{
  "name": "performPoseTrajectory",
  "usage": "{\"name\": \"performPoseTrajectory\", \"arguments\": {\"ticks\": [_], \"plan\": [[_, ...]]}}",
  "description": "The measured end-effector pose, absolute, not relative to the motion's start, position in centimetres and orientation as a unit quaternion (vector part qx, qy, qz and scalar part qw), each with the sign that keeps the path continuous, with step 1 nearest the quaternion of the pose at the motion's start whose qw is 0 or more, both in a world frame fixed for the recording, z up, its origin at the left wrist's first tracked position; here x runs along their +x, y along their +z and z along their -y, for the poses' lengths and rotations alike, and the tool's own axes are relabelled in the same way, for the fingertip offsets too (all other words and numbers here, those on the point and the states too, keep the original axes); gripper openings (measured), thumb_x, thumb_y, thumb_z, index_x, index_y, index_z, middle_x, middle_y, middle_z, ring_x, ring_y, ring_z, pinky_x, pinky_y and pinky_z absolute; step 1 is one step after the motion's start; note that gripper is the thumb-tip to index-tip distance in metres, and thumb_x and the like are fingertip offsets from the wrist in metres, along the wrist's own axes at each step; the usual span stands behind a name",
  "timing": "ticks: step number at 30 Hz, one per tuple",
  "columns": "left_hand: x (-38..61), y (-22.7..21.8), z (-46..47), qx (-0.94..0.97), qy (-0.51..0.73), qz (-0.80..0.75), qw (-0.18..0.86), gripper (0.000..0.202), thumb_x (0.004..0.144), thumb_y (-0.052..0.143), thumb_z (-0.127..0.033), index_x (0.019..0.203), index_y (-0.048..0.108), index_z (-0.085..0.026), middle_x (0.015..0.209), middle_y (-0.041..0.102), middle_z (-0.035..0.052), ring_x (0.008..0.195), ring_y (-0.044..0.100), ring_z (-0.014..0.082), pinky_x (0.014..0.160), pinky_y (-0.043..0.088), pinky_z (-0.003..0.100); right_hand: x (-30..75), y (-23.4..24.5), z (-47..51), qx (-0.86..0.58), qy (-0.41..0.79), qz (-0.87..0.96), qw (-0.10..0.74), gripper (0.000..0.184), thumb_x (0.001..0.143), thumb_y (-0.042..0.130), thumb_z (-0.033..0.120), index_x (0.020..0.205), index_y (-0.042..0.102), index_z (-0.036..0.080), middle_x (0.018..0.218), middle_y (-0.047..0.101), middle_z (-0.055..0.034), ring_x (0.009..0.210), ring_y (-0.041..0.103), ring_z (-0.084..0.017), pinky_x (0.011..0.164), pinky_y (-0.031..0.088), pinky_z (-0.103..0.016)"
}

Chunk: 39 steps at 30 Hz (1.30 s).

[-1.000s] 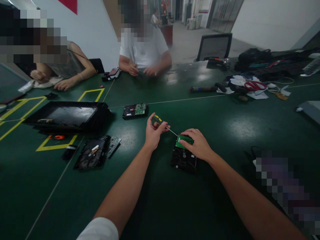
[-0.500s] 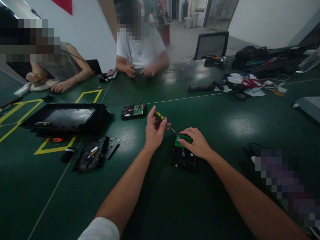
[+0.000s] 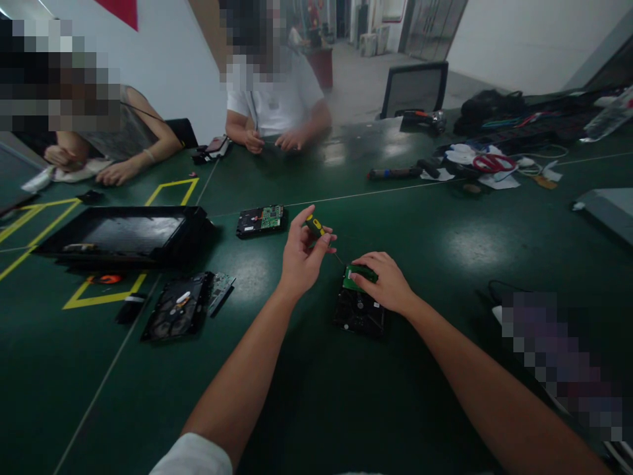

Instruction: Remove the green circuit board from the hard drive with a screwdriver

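My left hand (image 3: 302, 254) is closed around the yellow-and-black handle of a screwdriver (image 3: 315, 225). The thin shaft slants down to the right, its tip at the far left corner of a hard drive (image 3: 360, 311). That drive lies on the table with a green circuit board (image 3: 352, 280) across its far half. Over the board's right side, my right hand (image 3: 388, 280) grips the drive, thumb on the board and fingers along the far edge. The fingers hide part of the board.
Another hard drive (image 3: 260, 220) lies beyond my left hand. An opened drive (image 3: 179, 307) and a loose circuit board (image 3: 221, 290) sit to the left, near a black tray (image 3: 123, 231). Two people sit across the green table (image 3: 420, 218). Cables (image 3: 494, 161) are piled at back right.
The screwdriver handle has tipped slightly more upright in my left hand. My right hand keeps its hold on the drive. The whole view has shifted a little.
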<state>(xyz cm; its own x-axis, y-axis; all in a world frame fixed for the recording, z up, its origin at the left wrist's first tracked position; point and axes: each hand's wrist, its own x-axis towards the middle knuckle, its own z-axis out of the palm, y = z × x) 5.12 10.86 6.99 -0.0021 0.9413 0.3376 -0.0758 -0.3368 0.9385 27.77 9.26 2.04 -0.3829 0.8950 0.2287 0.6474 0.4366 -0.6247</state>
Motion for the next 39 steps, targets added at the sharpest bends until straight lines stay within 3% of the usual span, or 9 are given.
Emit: {"name": "performPoseTrajectory", "arguments": {"ticks": [9,26,39], "plan": [[5.5,6.7,-10.8,0.578,0.583,-0.366,0.438,0.064,0.099,0.069,-0.032,0.156,0.041,-0.033,0.117,0.069,0.0061,0.1,0.074,0.0206,0.079,0.067,0.033,27.7,2.0,-9.3,-0.482,0.217,0.804,0.273,0.03,0.1,0.065,0.047,0.119,0.074,0.026,0.121,0.073,-0.0094,0.118,0.062,-0.032,0.1,0.05,-0.053],[6.1,4.8,-11.0,0.64,0.59,-0.348,0.348,0.06,0.106,0.061,-0.029,0.159,0.035,-0.036,0.118,0.066,0.0044,0.098,0.073,0.0149,0.078,0.067,0.028,27.7,1.6,-9.3,-0.481,0.207,0.802,0.288,0.026,0.101,0.066,0.043,0.119,0.075,0.026,0.121,0.074,-0.0086,0.116,0.063,-0.031,0.098,0.05,-0.05],[6.1,4.7,-10.9,0.649,0.579,-0.345,0.354,0.059,0.105,0.061,-0.026,0.158,0.037,-0.035,0.118,0.066,0.0049,0.099,0.074,0.0161,0.078,0.068,0.031,27.7,1.6,-9.3,-0.481,0.215,0.8,0.288,0.025,0.1,0.067,0.042,0.119,0.075,0.026,0.121,0.074,-0.009,0.116,0.063,-0.031,0.099,0.05,-0.053]]}}
